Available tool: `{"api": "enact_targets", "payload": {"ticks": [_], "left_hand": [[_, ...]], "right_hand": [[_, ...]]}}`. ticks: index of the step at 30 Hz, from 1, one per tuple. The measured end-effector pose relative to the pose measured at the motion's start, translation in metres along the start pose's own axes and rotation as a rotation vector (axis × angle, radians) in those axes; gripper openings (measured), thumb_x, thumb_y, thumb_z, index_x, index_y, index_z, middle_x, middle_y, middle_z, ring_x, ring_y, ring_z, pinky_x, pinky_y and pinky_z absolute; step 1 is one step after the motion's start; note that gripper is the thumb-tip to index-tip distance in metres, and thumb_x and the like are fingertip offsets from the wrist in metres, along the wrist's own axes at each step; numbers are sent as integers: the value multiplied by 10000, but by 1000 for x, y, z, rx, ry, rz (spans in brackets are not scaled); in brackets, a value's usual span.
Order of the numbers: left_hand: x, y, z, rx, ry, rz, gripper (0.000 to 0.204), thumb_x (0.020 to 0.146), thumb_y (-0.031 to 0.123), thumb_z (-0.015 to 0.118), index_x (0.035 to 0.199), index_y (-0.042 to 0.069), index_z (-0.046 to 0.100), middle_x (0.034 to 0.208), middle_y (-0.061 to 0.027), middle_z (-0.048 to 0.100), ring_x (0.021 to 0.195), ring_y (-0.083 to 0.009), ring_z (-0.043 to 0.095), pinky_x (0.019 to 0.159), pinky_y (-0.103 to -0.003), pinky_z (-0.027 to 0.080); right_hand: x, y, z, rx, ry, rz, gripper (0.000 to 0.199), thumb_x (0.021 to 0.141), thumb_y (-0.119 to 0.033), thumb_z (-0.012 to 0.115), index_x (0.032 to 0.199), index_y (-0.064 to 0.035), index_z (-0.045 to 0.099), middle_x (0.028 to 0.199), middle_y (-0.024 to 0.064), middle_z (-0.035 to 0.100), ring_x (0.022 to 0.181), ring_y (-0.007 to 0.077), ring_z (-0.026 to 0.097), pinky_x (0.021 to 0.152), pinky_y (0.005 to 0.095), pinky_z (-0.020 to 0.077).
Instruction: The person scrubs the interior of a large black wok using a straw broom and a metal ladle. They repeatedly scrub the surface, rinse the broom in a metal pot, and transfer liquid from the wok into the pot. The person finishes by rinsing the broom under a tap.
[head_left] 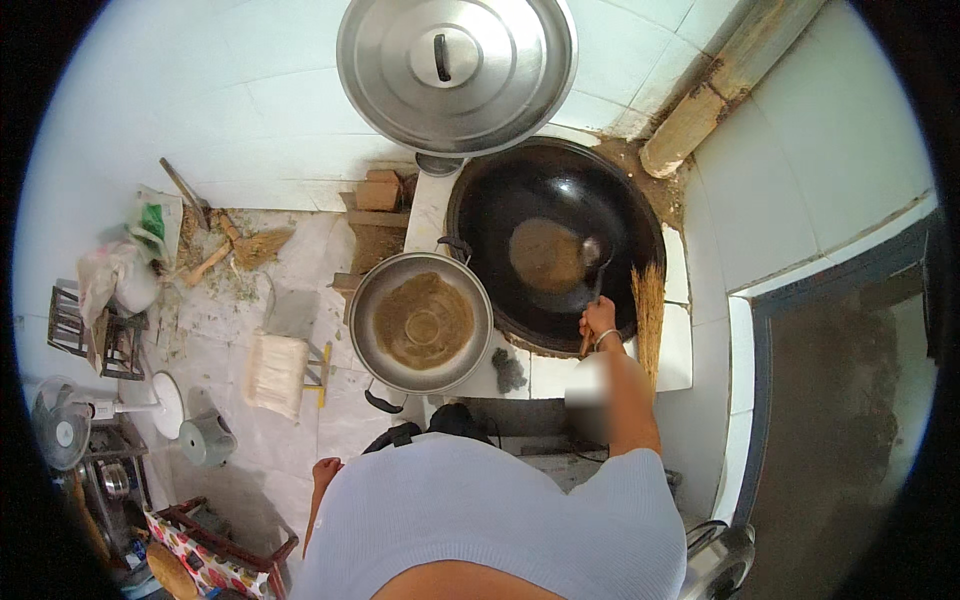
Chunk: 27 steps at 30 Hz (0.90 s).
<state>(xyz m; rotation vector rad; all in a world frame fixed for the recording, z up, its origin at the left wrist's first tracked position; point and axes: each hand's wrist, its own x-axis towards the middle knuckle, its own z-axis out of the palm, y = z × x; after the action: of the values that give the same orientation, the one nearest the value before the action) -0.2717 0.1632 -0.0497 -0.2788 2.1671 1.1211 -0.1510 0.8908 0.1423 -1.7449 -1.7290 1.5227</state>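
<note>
My right hand (600,320), a bracelet at its wrist, is closed around the handle of a ladle (592,250). The ladle's shiny bowl dips into the large black wok (490,190), at the edge of shallow brownish liquid (545,255) pooled in the bottom. Left of the wok stands a two-handled metal pan (362,345) with more brownish liquid (425,310) in it. My left hand (327,470) hangs low beside my body, away from the stove; its fingers are mostly hidden and nothing shows in it.
A straw brush (648,315) leans at the wok's right rim. A large metal lid (455,50) stands behind the wok. A dark scrubber (508,370) lies on the white stove top (560,378). At left are a stool (278,375), a fan (65,425) and firewood scraps (235,245).
</note>
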Motion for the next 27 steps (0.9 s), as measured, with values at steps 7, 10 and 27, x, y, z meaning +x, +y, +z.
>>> {"api": "enact_targets", "payload": {"ticks": [7, 10, 27], "left_hand": [[-26, -24, -3, 62, 58, -43, 215, 780, 173, 615, 866, -22, 646, 716, -94, 656, 634, -142, 618, 590, -276, 500], [-34, -22, -2, 69, 68, -68, 214, 780, 172, 615, 865, -22, 646, 719, -95, 657, 638, -144, 620, 590, -278, 500], [-1, -26, 8, 46, -24, 16, 203, 770, 164, 613, 831, -25, 652, 722, -103, 656, 633, -154, 622, 586, -278, 506]], "right_hand": [[47, 27, 29, 222, -117, 135, 117, 846, -108, 457, 741, -64, 435, 575, 88, 477, 407, 206, 439, 380, 357, 366], [16, -1, 37, 624, -381, 320, 152, 862, -115, 446, 725, -74, 398, 560, 60, 436, 412, 167, 418, 378, 311, 356], [-185, -95, -7, 1008, -761, 294, 143, 926, -110, 364, 1042, -33, 396, 686, 36, 447, 441, 58, 414, 358, 221, 362]]}}
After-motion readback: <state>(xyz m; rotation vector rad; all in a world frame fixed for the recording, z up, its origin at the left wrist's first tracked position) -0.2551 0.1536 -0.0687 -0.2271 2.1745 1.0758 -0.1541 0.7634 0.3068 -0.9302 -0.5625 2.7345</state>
